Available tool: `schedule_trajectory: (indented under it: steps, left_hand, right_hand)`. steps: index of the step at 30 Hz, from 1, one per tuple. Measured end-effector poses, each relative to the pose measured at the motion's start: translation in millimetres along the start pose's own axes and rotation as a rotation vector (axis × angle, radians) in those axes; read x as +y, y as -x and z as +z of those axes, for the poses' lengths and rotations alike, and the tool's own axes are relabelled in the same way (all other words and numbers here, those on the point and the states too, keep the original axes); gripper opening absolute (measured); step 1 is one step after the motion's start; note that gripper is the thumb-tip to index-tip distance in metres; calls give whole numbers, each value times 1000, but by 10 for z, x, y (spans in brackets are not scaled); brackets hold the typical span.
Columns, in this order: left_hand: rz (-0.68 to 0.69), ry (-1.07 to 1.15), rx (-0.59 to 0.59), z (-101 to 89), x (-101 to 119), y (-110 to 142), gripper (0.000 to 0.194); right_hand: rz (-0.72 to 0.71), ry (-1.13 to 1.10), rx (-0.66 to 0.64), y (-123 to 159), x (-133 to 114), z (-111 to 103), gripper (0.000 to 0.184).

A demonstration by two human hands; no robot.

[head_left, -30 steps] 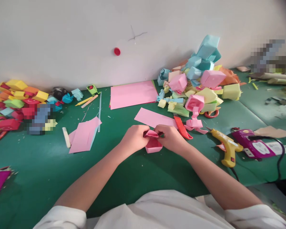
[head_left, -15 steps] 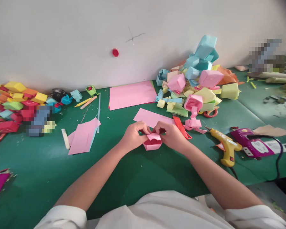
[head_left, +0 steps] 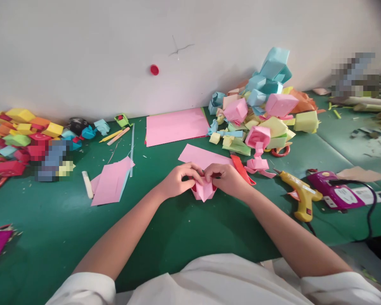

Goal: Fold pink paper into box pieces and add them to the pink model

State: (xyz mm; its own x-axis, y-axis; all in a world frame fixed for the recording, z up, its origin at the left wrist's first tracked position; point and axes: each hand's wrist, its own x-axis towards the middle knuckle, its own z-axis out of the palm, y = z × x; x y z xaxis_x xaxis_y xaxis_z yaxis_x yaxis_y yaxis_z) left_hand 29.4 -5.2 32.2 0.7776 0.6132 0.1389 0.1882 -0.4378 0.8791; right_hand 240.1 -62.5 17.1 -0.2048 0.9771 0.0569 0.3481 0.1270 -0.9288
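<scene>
A small folded pink paper box (head_left: 204, 192) sits on the green table (head_left: 190, 237) in front of me, between my hands. A pointed pink flap hangs down over its near side, and deeper pink shows inside. My left hand (head_left: 181, 180) is closed with fingertips on the box's upper left part. On its upper right, my right hand (head_left: 224, 177) pinches the paper, thumb and fingers together. The fingers hide the back of the box. Just behind lies a pink paper sheet (head_left: 203, 156), and a red object (head_left: 242, 169) rests by my right hand.
Folded paper pieces heap up at back right (head_left: 257, 110) and far left (head_left: 22, 135). A yellow glue gun (head_left: 298, 192) and purple power strip (head_left: 339, 192) with a black cord lie right. Pink sheets (head_left: 111, 182) lie left, a larger pink stack (head_left: 176, 127) against the wall.
The pink flap, held up at the box's back rim before, is now folded forward and down over the opening as a point. My hands stay in nearly the same place.
</scene>
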Motion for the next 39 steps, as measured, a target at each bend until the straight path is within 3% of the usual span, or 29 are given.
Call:
schedule_trajectory:
  steps: [7, 11, 14, 18, 25, 39]
  left_hand:
    - [-77, -48, -77, -27, 145, 11, 21]
    - [-114, -121, -17, 22, 155, 4, 10]
    - [-152, -138, 38, 82, 173, -9, 8]
    - [-204, -177, 83, 155, 241, -28, 7]
    - [-294, -527, 46, 184, 307, -73, 16]
    - [-357, -594, -28, 142, 412, -126, 14]
  right_hand:
    - [58, -28, -222, 48, -157, -226, 24]
    - [102, 10, -195, 61, -170, -210, 16]
    - [117, 75, -104, 53, -135, -143, 21]
    - [122, 342, -76, 33, -141, -82, 20]
    - [168, 689, -44, -24, -279, -27, 11]
    - [106, 993, -230, -90, -406, 11, 21]
